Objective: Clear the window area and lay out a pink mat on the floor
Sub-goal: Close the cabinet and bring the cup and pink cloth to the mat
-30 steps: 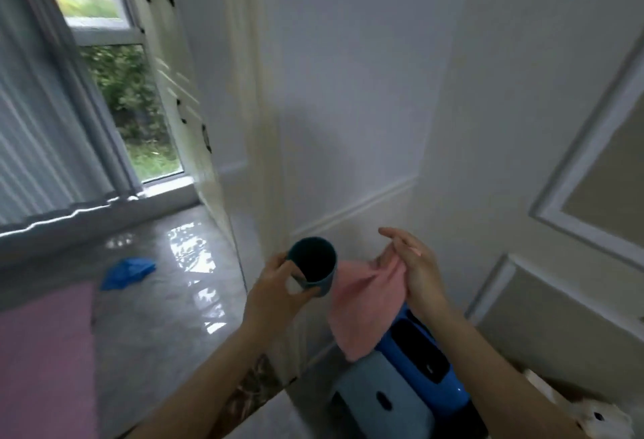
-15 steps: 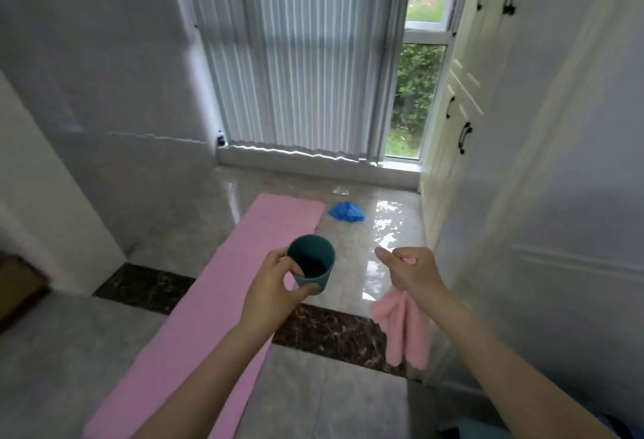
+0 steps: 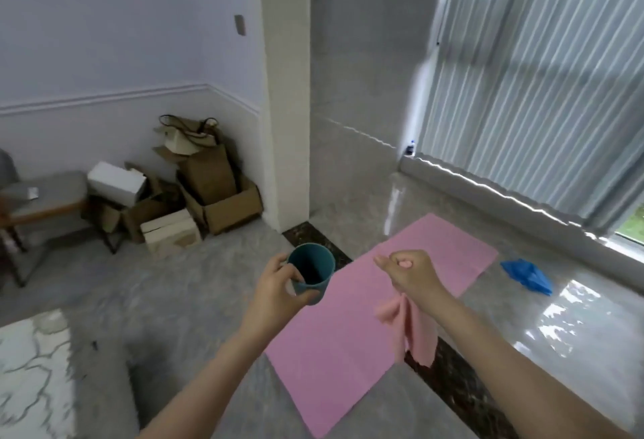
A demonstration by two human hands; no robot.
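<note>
A pink mat [image 3: 352, 344] lies flat on the grey floor, running from below my arms toward the window blinds [image 3: 543, 90]. My left hand [image 3: 275, 290] grips a teal cup [image 3: 311, 269] by its side, held upright above the mat's left edge. My right hand [image 3: 411, 274] is closed in a fist around a pink cloth [image 3: 414, 328], which hangs down from it over the mat. A crumpled blue item [image 3: 526, 276] lies on the glossy floor to the right of the mat, near the window sill.
A pile of cardboard boxes [image 3: 195, 191] stands in the corner at left beside a white pillar [image 3: 285, 90]. A grey chair [image 3: 41, 201] is at the far left. A small dark bottle [image 3: 409, 149] sits on the sill's left end. A marble surface [image 3: 31, 376] is at lower left.
The view has swung left from the cabinets and window to the pillar and boxes. Both hands keep their hold on the cup and the cloth, which now hangs bunched from the right fist.
</note>
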